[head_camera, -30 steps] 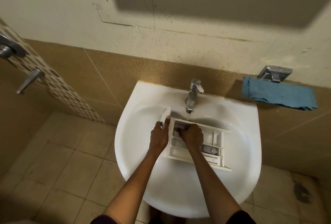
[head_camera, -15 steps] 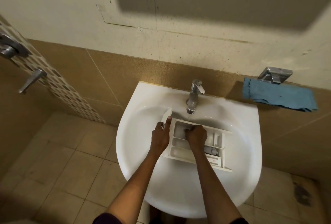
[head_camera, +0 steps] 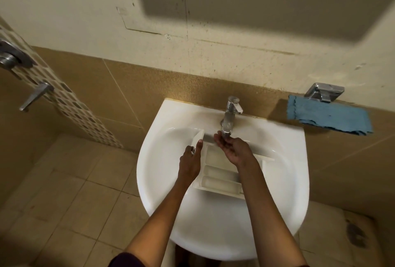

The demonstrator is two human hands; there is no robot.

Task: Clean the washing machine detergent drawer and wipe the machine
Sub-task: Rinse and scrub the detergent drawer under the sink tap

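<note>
The white detergent drawer (head_camera: 218, 178) lies in the white sink (head_camera: 162, 194), its compartments facing up. My left hand (head_camera: 190, 162) grips the drawer's front panel at its left end. My right hand (head_camera: 232, 148) is lifted off the drawer and held cupped, palm up and empty, right under the spout of the chrome tap (head_camera: 229, 115). My right forearm hides part of the drawer's right side.
A blue cloth (head_camera: 327, 117) hangs on the wall to the right of the sink, under a chrome holder (head_camera: 323, 92). A chrome lever handle (head_camera: 35, 96) sticks out of the tiled wall at left. Beige floor tiles lie below.
My right hand has left the drawer's rear compartment and risen to the tap's spout, opening palm up. My left hand keeps its grip on the drawer.
</note>
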